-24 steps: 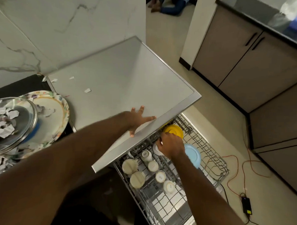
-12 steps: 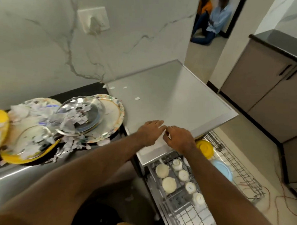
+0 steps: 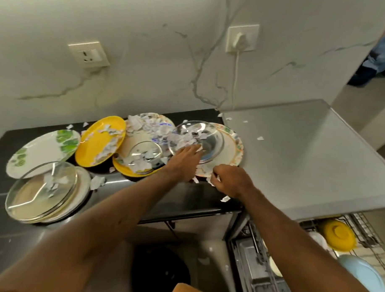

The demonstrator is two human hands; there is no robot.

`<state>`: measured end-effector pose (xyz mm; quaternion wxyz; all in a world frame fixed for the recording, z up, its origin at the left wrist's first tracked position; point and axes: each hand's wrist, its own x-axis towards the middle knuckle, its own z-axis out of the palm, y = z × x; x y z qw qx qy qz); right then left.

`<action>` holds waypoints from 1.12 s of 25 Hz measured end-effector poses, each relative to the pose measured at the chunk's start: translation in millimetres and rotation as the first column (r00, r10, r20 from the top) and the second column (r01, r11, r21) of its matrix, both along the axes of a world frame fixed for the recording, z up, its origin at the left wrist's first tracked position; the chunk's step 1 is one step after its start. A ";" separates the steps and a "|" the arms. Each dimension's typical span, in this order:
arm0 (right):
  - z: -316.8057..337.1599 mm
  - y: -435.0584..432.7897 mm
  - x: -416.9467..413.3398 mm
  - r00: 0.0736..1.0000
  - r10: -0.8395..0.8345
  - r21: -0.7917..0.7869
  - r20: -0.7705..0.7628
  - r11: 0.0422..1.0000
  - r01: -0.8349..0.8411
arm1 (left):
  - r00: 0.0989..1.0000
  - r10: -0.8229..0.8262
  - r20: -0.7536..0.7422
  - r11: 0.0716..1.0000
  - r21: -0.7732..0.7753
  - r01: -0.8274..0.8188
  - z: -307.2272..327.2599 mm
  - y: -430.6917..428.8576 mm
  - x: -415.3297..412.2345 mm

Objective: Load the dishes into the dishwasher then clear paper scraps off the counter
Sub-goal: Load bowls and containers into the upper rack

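Observation:
Several dirty plates strewn with torn paper scraps (image 3: 143,130) lie on the dark counter (image 3: 189,200). My left hand (image 3: 183,162) reaches forward, and its straight fingers rest on the near rim of a steel plate (image 3: 209,143). That plate sits on a floral plate (image 3: 234,147). My right hand (image 3: 231,181) hovers at the floral plate's near edge, its curled fingers pinching white paper scraps (image 3: 211,182). The open dishwasher rack (image 3: 369,240) at lower right holds a yellow bowl (image 3: 338,235) and a blue bowl (image 3: 364,273).
Further left lie a yellow plate (image 3: 99,140), a green-leaf plate (image 3: 43,149), a small glass lid (image 3: 141,155) and a big glass lid (image 3: 40,192) on stacked plates. The steel dishwasher top (image 3: 296,159) carries a few scraps. A plugged-in cord (image 3: 236,78) hangs on the wall.
The view swung left from the dishwasher to the counter. Both hands left the dishwasher top; the left reached the steel plate and the right closed on scraps by the floral plate.

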<state>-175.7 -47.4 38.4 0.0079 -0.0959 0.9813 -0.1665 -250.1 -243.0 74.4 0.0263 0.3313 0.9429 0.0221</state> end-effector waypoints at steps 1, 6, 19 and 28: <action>1.4 -16.1 -5.3 1.000 0.025 -0.004 0.007 1.000 -0.025 | 0.997 0.075 0.005 0.997 0.033 -0.075 3.3 -23.2 -3.9; 1.5 -77.9 -21.1 0.984 0.102 0.041 0.145 0.993 -0.109 | 0.946 0.321 0.049 0.938 0.121 -0.325 -3.5 -119.6 -32.3; -9.9 -124.3 -46.8 0.838 0.053 0.294 0.543 0.923 -0.249 | 0.914 0.392 0.106 0.915 0.055 -0.399 -29.2 -174.1 -117.4; -15.0 -117.0 -51.7 0.823 0.071 0.294 0.564 0.914 -0.280 | 0.790 0.551 0.270 0.791 0.134 -0.598 -45.7 -155.2 -181.8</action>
